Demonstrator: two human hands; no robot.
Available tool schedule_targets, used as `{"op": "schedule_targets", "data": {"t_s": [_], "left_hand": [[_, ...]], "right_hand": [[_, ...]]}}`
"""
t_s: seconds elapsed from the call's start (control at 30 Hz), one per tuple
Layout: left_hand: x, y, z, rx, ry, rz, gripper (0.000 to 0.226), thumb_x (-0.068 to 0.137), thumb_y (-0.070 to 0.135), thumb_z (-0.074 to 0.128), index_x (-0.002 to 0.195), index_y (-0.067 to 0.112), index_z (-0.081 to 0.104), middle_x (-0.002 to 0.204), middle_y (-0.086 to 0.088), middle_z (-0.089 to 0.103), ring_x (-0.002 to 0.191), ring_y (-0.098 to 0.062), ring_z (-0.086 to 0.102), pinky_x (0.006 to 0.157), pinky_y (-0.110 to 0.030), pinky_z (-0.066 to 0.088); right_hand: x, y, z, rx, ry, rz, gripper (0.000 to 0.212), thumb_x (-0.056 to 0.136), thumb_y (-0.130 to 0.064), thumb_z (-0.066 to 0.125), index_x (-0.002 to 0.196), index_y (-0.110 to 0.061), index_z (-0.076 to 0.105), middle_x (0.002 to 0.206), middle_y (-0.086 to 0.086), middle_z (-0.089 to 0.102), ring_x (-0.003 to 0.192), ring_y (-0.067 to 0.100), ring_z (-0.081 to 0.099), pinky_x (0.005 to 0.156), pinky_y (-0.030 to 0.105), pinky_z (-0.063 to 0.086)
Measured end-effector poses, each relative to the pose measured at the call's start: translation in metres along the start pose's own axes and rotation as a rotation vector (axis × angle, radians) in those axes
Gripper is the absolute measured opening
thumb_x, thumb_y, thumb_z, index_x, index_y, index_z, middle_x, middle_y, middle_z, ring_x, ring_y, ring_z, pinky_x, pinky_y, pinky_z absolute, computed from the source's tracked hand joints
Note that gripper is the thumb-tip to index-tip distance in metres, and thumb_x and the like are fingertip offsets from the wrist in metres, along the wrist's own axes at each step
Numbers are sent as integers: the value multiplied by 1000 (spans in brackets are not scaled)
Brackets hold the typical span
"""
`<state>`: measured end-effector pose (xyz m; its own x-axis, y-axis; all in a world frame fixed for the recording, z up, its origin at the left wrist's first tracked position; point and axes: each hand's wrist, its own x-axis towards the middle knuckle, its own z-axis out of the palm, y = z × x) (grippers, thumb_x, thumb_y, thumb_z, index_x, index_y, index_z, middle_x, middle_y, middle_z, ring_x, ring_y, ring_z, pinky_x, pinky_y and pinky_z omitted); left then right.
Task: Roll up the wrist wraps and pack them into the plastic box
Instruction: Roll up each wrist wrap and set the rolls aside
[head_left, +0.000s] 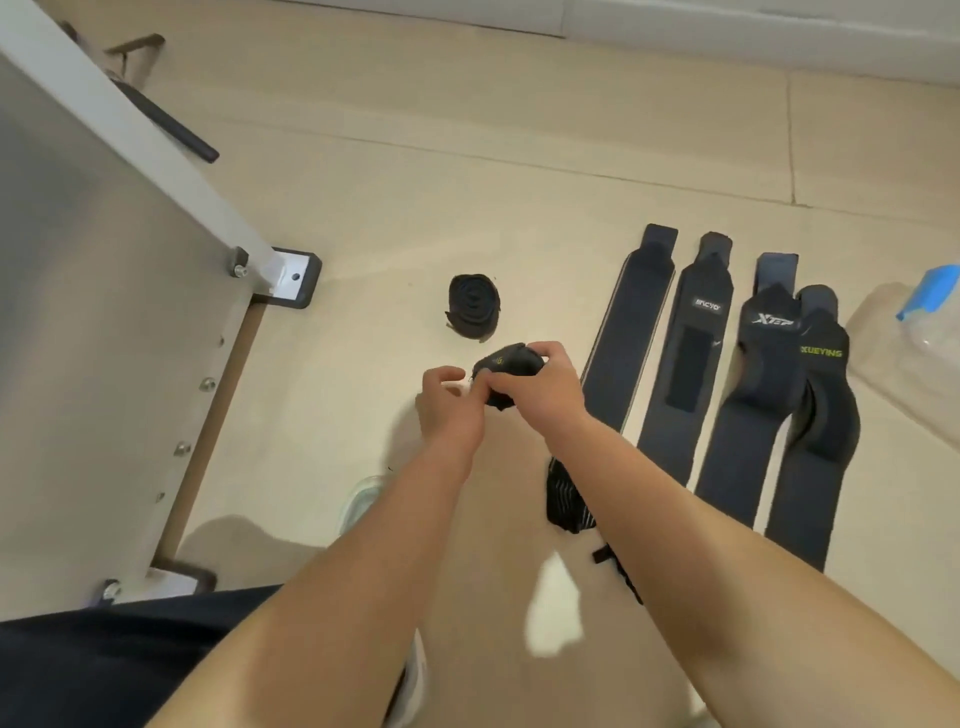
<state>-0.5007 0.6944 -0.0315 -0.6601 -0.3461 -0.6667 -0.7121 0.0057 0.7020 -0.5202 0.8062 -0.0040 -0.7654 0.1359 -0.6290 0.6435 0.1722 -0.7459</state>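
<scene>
1. The right hand curls over the top of a half-rolled wrist wrap and grips it just above the floor.
2. The left hand sits against the roll's left side with its fingers curled. Its thumb reaches the roll's edge, but blur hides whether it actually pinches the fabric.
3. The loose tail of that wrap runs back along the floor under the right forearm, toward the person.
4. A finished rolled wrist wrap lies on the floor just beyond the hands, apart from them.
5. To the right of the hands, four wraps lie flat, side by side and lengthwise:
   - a plain wrap nearest the hands;
   - a wrap with a small white label;
   - a wrap marked XTEP;
   - a wrap with green lettering, whose edge overlaps the XTEP one.
6. The plastic box stands at the far right edge, beyond the flat wraps and well apart from the hands. It is clear and carries a blue part on its top. No dark wrap shows through its visible wall, though it is blurred and partly cut off by the frame.
7. A metal frame with bolted feet fills the left side, and a pale shoe shows beneath the left forearm.
</scene>
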Motion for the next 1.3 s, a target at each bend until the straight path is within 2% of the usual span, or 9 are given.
{"op": "schedule_targets", "data": {"t_s": [0.13,0.3,0.5,0.67,0.77,0.93,1.0,1.1,1.3], "left_hand": [[43,-7,1,-39,42,-7,9,96,21,65,89,26,66,86,-2,73,83,-25,73,89,-46,61],[76,-14,-4,-85,102,-3,21,98,19,60,89,35,70,101,3,74,99,-22,71,96,-44,58],[79,-11,-13,-100,131,-48,29,98,13,51,95,30,75,106,2,75,104,-23,70,99,-44,56],[61,-4,-16,-33,154,-75,25,92,18,52,109,24,69,117,-6,72,103,-26,66,101,-45,55],[34,-7,-12,22,123,-125,27,92,15,49,109,15,71,100,-8,69,83,-25,58,87,-36,55],[-16,-19,17,117,-131,-205,26,97,8,47,74,18,51,84,-9,51,77,-22,45,66,-33,42],[-29,-30,31,229,-205,-185,22,98,11,49,79,17,56,91,-11,57,82,-26,52,74,-36,51],[-40,-48,53,354,-267,-168,23,99,20,58,120,15,64,118,-10,65,109,-30,61,99,-44,55],[-37,-69,84,515,-205,-166,48,100,20,59,144,12,43,138,-12,54,122,-32,55,96,-36,50]], "right_hand": [[32,13,37,-51,25,24,72,76,-32,85,137,-22,47,131,6,52,107,23,62,83,32,56],[51,19,57,15,-43,9,73,68,-31,77,136,-25,51,133,6,54,109,19,62,95,36,56],[52,30,54,106,-110,1,49,89,-8,68,134,-24,57,123,-8,61,92,-4,64,70,5,47],[36,32,26,47,-105,94,69,94,-27,69,155,-22,37,145,-2,47,125,20,53,109,42,47],[19,38,-10,10,-19,129,57,95,-26,67,148,-20,46,140,3,54,124,24,55,109,49,48],[-8,67,-75,-13,145,218,37,101,-15,58,137,-6,56,121,20,64,110,35,63,103,50,53],[-18,83,-96,62,175,274,34,104,-12,52,138,-12,55,118,8,63,106,22,63,97,37,55],[-29,103,-114,192,157,350,28,106,-8,45,133,-10,54,123,10,62,110,22,63,100,36,51],[-21,129,-93,60,131,379,44,106,-10,47,150,-14,46,138,7,59,131,27,57,110,42,49]]}}
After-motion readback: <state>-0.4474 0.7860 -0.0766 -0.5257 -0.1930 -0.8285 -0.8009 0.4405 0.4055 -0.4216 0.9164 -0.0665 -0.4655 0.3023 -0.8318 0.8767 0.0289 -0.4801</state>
